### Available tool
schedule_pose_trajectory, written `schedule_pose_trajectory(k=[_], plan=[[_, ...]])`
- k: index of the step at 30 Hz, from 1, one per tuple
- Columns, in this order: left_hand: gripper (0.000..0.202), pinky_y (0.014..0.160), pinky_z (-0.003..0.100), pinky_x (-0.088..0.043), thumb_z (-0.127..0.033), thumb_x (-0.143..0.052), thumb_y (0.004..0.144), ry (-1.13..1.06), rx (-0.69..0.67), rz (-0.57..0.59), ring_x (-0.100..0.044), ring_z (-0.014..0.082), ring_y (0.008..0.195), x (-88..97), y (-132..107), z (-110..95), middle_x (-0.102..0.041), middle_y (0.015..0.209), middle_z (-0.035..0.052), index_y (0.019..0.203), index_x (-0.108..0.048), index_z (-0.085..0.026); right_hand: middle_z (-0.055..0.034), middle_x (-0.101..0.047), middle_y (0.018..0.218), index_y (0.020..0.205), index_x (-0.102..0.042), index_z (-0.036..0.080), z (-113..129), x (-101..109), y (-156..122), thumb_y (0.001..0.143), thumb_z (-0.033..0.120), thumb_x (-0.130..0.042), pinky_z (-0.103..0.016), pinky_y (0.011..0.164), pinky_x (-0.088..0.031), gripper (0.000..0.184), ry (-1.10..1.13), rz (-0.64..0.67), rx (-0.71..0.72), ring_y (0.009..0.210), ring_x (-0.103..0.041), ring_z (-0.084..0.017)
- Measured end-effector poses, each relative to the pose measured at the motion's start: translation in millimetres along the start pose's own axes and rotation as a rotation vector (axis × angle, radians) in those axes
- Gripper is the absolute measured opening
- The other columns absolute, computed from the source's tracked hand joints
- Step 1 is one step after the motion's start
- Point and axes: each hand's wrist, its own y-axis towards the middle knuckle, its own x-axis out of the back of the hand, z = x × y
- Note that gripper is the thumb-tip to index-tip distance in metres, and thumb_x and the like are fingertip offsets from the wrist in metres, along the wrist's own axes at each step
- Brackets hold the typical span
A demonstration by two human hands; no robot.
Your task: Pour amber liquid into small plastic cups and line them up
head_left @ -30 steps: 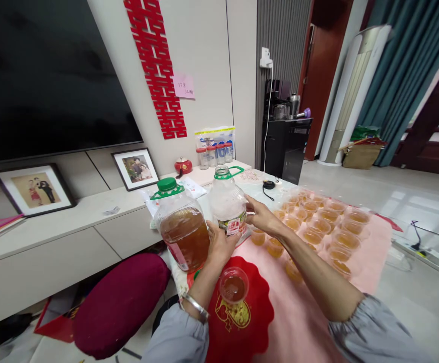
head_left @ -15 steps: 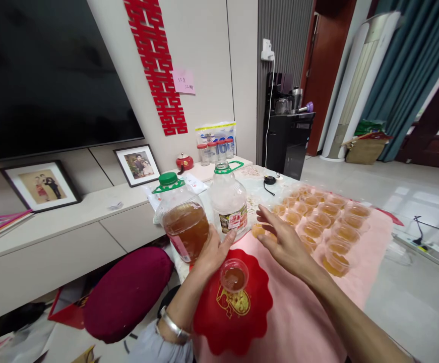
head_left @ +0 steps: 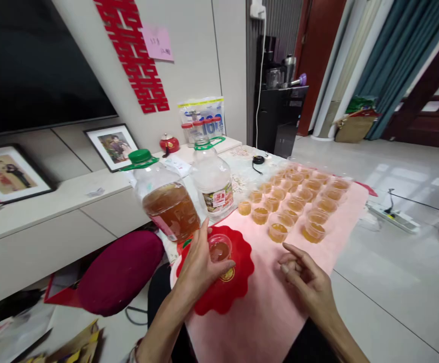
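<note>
A clear plastic cup of brown liquid (head_left: 221,250) stands on a red scalloped mat (head_left: 238,282) with a gold print. My left hand (head_left: 200,262) reaches round the cup's left side, thumb in front and straight fingers behind; whether it touches the cup I cannot tell. To the right, above the pink cloth (head_left: 264,287), my right hand (head_left: 310,282) is empty, its fingers loosely bent and apart. Behind my left hand are a large green-capped jug (head_left: 172,206), partly full of brown liquid, and a second clear jug (head_left: 213,186), uncapped and seemingly empty.
Several rows of filled clear cups (head_left: 295,204) cover the far part of the pink cloth. A maroon round stool (head_left: 119,275) is at the left, below a white cabinet (head_left: 68,217). A power strip (head_left: 393,218) lies on the floor at the right.
My left hand has moved from beside the green-capped jug to the cup on the mat. My right hand has come back from the far cups, its fingers now more bent. The view has shifted.
</note>
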Motion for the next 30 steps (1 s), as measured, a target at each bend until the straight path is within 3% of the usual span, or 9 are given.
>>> schedule_pose_trajectory(k=[5,12,18,21,25,30], plan=[[0.119,0.128,0.063,-0.04,-0.053,-0.072,0.062,0.168,-0.049,-0.039,-0.059,0.043,0.14,-5.1,4.5,3.1,-0.063,0.146,0.0239,0.163,-0.034,-0.004,-0.002,-0.074,0.104,0.136,-0.065,0.022,-8.4,4.4,-11.7,0.104,0.052,-0.071,-0.034,0.072,-0.063,0.045,-0.001,0.008,-0.035,0.078,-0.069,-0.015],[0.117,0.118,0.065,-0.05,-0.061,-0.071,0.062,0.197,-0.06,-0.066,-0.069,0.0415,0.124,-0.9,11.4,2.1,-0.072,0.125,0.0193,0.159,-0.039,-0.005,-0.0017,-0.073,0.104,0.139,-0.064,0.022,-15.5,4.2,-9.1,0.103,0.052,-0.071,-0.033,0.07,-0.061,0.047,0.02,0.069,-0.022,0.077,-0.068,-0.014],[0.118,0.112,0.063,-0.055,-0.061,-0.073,0.063,0.144,-0.066,-0.068,-0.072,0.0378,0.117,1.2,9.6,-10.1,-0.071,0.128,0.017,0.162,-0.035,-0.01,-0.0018,-0.073,0.105,0.139,-0.064,0.022,-17.9,5.1,-8.1,0.104,0.051,-0.07,-0.032,0.069,-0.061,0.046,0.025,0.107,-0.013,0.076,-0.067,-0.014],[0.114,0.11,0.058,-0.057,-0.06,-0.074,0.07,0.162,-0.124,-0.046,-0.073,0.034,0.116,-2.4,3.8,-19.3,-0.071,0.129,0.0137,0.166,-0.031,-0.016,-0.0024,-0.073,0.106,0.139,-0.063,0.022,-14.7,5.5,-9.1,0.105,0.052,-0.069,-0.034,0.072,-0.063,0.046,0.017,0.119,-0.001,0.078,-0.069,-0.015],[0.107,0.107,0.051,-0.059,-0.055,-0.076,0.075,0.162,-0.168,0.008,-0.072,0.0286,0.112,-19.1,-9.1,-37.8,-0.071,0.128,0.01,0.167,-0.032,-0.02,-0.0034,-0.073,0.11,0.139,-0.064,0.022,-3.0,9.1,-12.6,0.105,0.052,-0.068,-0.035,0.073,-0.063,0.045,-0.027,0.133,0.035,0.081,-0.069,-0.015],[0.113,0.114,0.058,-0.054,-0.049,-0.071,0.064,0.073,-0.107,0.069,-0.067,0.0344,0.123,-57.5,-20.9,-69.4,-0.067,0.134,0.0159,0.164,-0.035,-0.011,-0.0056,-0.071,0.121,0.139,-0.064,0.024,14.8,18.3,-17.3,0.101,0.048,-0.074,-0.035,0.076,-0.063,0.046,-0.158,0.123,0.087,0.091,-0.069,-0.017]])
